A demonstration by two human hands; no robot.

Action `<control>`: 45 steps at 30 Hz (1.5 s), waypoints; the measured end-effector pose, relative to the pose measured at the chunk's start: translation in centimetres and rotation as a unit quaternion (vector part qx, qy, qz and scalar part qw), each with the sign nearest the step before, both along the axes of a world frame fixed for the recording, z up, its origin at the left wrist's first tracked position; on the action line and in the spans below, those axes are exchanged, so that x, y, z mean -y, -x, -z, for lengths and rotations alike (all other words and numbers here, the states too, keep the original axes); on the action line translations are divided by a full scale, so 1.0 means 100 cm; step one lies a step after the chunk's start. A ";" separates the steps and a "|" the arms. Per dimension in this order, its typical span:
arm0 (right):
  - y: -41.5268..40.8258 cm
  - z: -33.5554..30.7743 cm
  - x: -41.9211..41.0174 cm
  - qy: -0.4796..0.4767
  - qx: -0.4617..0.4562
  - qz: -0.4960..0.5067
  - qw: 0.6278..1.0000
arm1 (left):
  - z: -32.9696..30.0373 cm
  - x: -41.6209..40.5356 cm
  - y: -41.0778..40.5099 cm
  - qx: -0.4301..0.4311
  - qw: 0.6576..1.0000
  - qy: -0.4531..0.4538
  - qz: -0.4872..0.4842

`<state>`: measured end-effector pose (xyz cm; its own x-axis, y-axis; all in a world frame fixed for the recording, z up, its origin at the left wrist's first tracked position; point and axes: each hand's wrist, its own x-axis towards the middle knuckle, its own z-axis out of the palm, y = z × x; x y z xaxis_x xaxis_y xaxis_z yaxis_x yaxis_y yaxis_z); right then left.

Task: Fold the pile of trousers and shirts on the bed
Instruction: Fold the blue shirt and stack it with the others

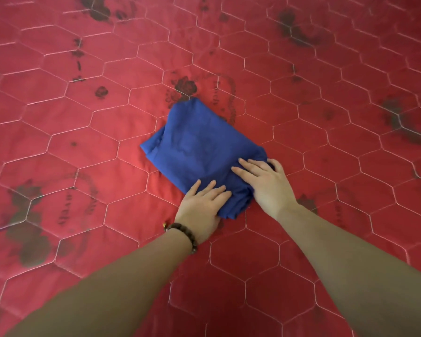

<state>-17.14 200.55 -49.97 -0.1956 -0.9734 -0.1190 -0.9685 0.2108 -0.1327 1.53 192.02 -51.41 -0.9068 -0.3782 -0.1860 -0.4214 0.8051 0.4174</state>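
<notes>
A blue garment [199, 144] lies folded into a compact rectangle in the middle of the bed. My left hand [202, 207] rests flat on its near corner, fingers straight and spread on the cloth. My right hand [265, 183] presses on the near right edge, fingers stretched over the top. A beaded bracelet sits on my left wrist. Which kind of garment it is cannot be told.
The bed is covered by a red quilted cover [83, 132] with stitched hexagons and dark flower prints. The cover stretches out on all sides of the garment. No other clothes are in view.
</notes>
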 end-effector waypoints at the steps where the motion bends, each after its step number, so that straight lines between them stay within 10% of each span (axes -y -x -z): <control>1: 0.000 -0.005 0.002 -0.016 0.025 0.016 0.999 | -0.002 0.004 -0.004 -0.014 0.999 -0.046 -0.017; 8: -0.005 -0.097 -0.008 -0.067 0.297 0.120 0.945 | -0.087 0.047 -0.043 -0.049 0.882 -0.442 -0.155; 12: -0.003 -0.161 0.011 -0.133 0.349 0.104 0.922 | -0.125 0.067 -0.064 -0.046 0.677 -0.703 -0.212; 18: 0.007 -0.200 0.065 -0.192 0.444 0.168 0.859 | -0.135 0.086 -0.078 -0.071 0.553 -0.799 -0.226; 24: -0.014 -0.101 0.083 -0.188 0.527 0.415 0.718 | -0.073 0.091 -0.085 -0.071 0.613 -0.675 -0.404; 30: -0.036 -0.033 0.053 -0.067 0.433 0.454 0.776 | -0.030 0.099 -0.075 -0.100 0.650 -0.571 -0.492; 37: -0.023 -0.034 0.065 -0.026 0.416 0.353 0.838 | -0.019 0.119 -0.043 -0.085 0.811 -0.409 -0.409; 45: -0.055 -0.040 0.136 -0.015 0.370 0.240 0.897 | -0.035 0.089 -0.117 -0.057 0.834 -0.206 -0.508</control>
<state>-11.67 186.91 -45.92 -0.4474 -0.7927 -0.4141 -0.4142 0.5940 -0.6896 13.22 183.10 -47.96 -0.1778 -0.8876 -0.4250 -0.7380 -0.1654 0.6542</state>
